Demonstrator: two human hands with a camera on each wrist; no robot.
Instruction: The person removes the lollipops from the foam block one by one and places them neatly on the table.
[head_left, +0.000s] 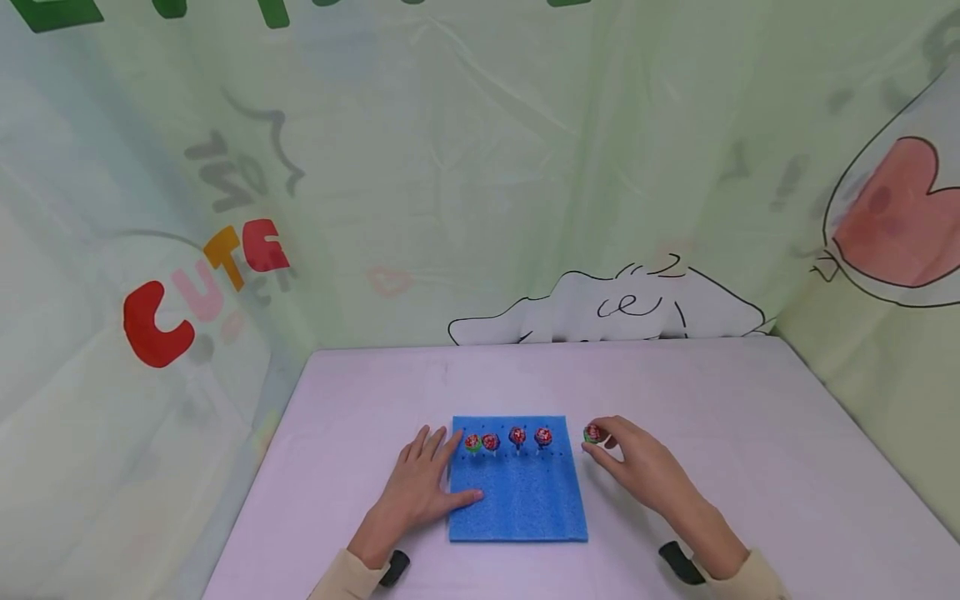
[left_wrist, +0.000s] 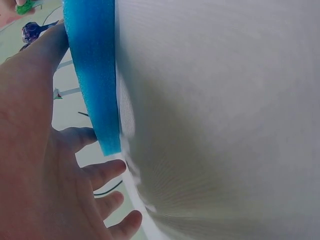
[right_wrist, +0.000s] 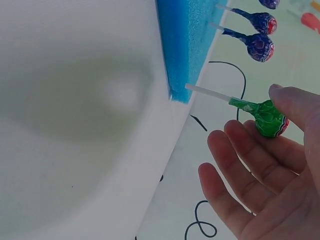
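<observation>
A blue foam board [head_left: 517, 504] with rows of small holes lies on the table. Several wrapped lollipops stand in its far part, among them a green-wrapped lollipop [head_left: 472, 443] at the left and a purple-wrapped lollipop [head_left: 543, 437] at the right. My right hand [head_left: 637, 462] pinches another green lollipop [right_wrist: 270, 119] by its wrapped head between thumb and index finger, just right of the board. Its white stick points down in the right wrist view. My left hand [head_left: 423, 483] rests along the board's left edge, fingers spread and thumb over the top surface.
The board sits on a white-covered table [head_left: 375, 375]. A pale green curtain [head_left: 450, 167] with printed letters and drawings hangs behind and at both sides. Dark wrist straps [head_left: 681, 563] show on both arms.
</observation>
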